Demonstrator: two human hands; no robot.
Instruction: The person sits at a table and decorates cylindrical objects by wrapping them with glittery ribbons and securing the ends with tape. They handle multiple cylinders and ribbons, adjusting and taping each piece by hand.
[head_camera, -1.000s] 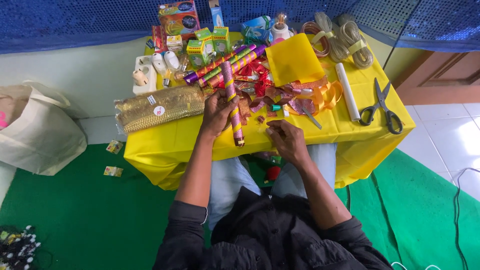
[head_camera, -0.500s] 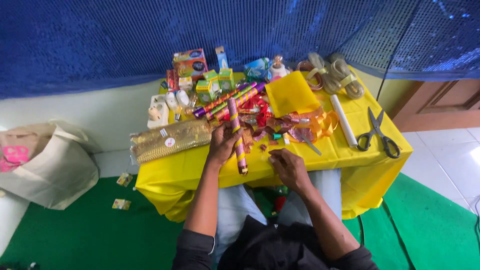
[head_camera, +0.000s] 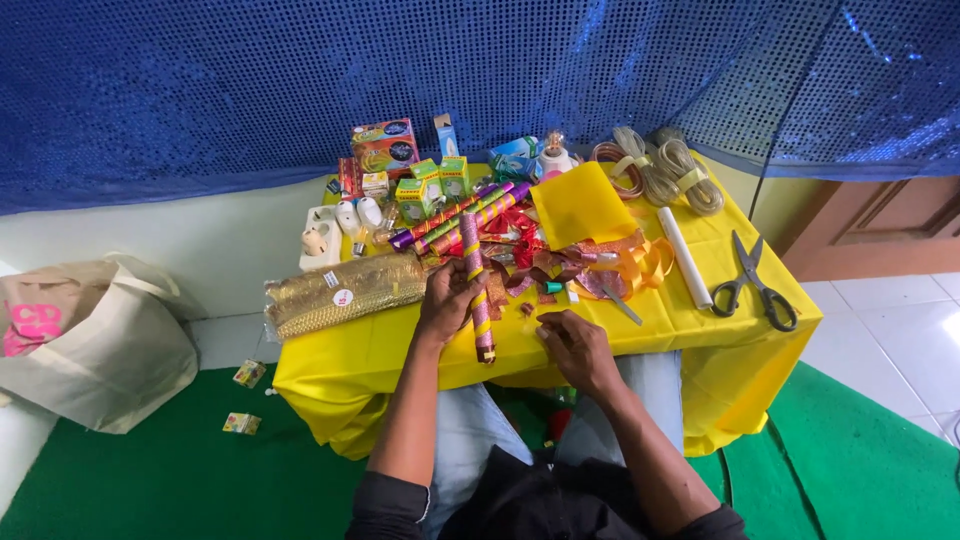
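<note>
Your right hand (head_camera: 578, 345): lies on the yellow tablecloth (head_camera: 380, 350) at the near edge, fingers curled low; you cannot tell whether it pinches anything.
Your left hand (head_camera: 450, 300): closed around the middle of a striped wrapping-paper roll (head_camera: 477, 290), which lies on the table pointing away from you, its near end just beside your right hand.
Ribbon pile (head_camera: 560, 265): red and orange scraps just beyond both hands, touching the roll's far half.
Gold glitter packet (head_camera: 340, 293): flat on the cloth to the left of your left hand, near it.
White tube (head_camera: 685, 258): right of the ribbons, lying lengthwise.
Scissors (head_camera: 755, 280): near the table's right edge, blades slightly apart, just beside the tube.
Yellow sheet (head_camera: 580, 205): behind the ribbons.
More striped rolls (head_camera: 460, 215): slanting beyond the held one.
Small boxes (head_camera: 420, 180): along the far edge.
Coiled cord (head_camera: 660, 165): far right corner.
Beige bag (head_camera: 95, 340): on the floor, well left of the table.
</note>
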